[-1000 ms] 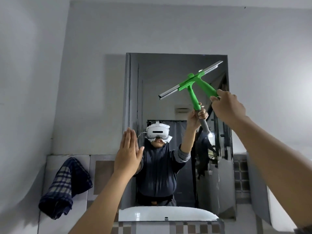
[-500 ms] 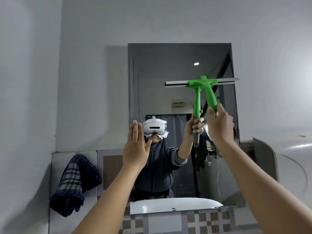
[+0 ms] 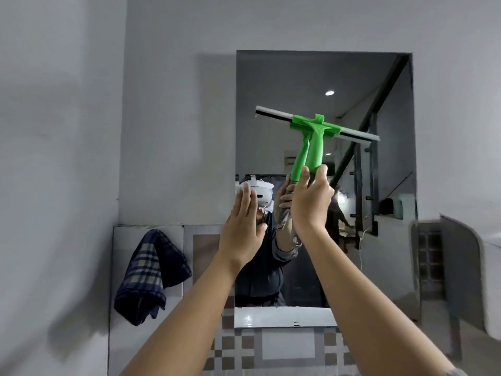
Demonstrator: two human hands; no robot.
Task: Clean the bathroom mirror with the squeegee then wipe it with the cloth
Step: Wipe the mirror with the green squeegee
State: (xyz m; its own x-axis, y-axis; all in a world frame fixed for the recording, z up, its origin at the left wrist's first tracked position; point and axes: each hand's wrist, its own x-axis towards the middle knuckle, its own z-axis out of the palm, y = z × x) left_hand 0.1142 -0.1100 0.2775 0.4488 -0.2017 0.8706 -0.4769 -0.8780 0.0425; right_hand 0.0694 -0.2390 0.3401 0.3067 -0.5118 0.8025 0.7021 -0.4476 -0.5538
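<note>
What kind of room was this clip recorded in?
Most likely a small bathroom: a wall mirror above the white rim of a basin, tiled lower wall, and a checked cloth hanging beside it.

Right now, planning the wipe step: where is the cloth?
The dark blue plaid cloth hangs on the tiled wall, lower left of the mirror, beside the left hand.

Both bare forearms rise from the bottom edge toward the frame's centre. The left hand is flat, fingers straight and together, palm facing away, holding nothing. The right hand, just right of it, is curled in a closed grip
</note>
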